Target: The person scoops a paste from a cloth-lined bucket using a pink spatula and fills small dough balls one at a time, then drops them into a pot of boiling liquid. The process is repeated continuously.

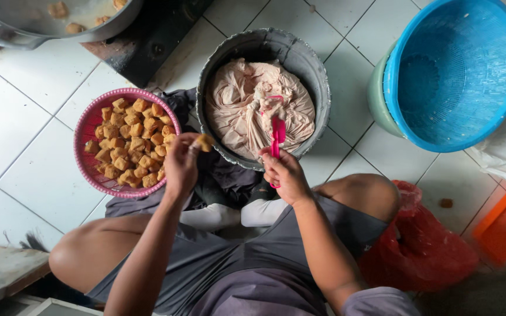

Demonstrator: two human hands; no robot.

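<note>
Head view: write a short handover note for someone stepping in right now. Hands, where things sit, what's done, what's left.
Left hand: shut on one fried tofu puff, held up between the pink basket and the grey bucket.
Right hand: shut on a pink tool, tip over the bucket's pale filling.
Basket on the floor tiles, piled with golden puffs; bucket just right of it.
Done: cannot tell whether any puff is filled.
Left: apparently the piled puffs, including the one in hand.
</note>
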